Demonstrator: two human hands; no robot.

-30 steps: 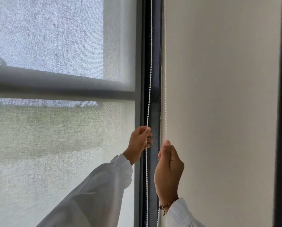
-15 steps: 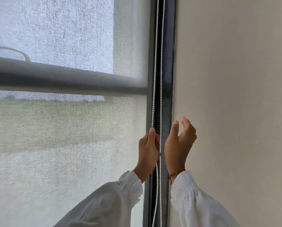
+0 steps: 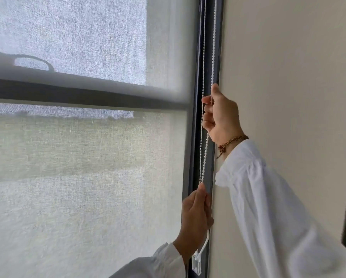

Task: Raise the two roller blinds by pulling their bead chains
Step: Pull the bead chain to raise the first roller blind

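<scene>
A: Two hands show on my remote feed, both on the bead chain (image 3: 212, 63) that hangs along the dark window frame (image 3: 198, 57) between the sheer roller blind (image 3: 88, 157) and the cream roller blind (image 3: 288, 77). Which hand is higher?

B: The right hand (image 3: 220, 115). I see its fingers (image 3: 207, 101) curled together around the nearer strand, thumb pointing up along the beads. A brown bracelet (image 3: 231, 141) circles that wrist above a white sleeve (image 3: 268, 197).

A: And the left hand (image 3: 196, 215)?

B: Lower, just beside the frame. I read it as closed on the chain, thumb and fingers pinched where the two strands run down into it. Below it a white connector leads to a clear plastic chain weight (image 3: 196, 264).

A: Blind positions?

B: The sheer blind covers the left pane; a horizontal frame bar shows dimly through it. The cream blind fills the right side, opaque. I cannot tell which blind this chain drives.
</scene>
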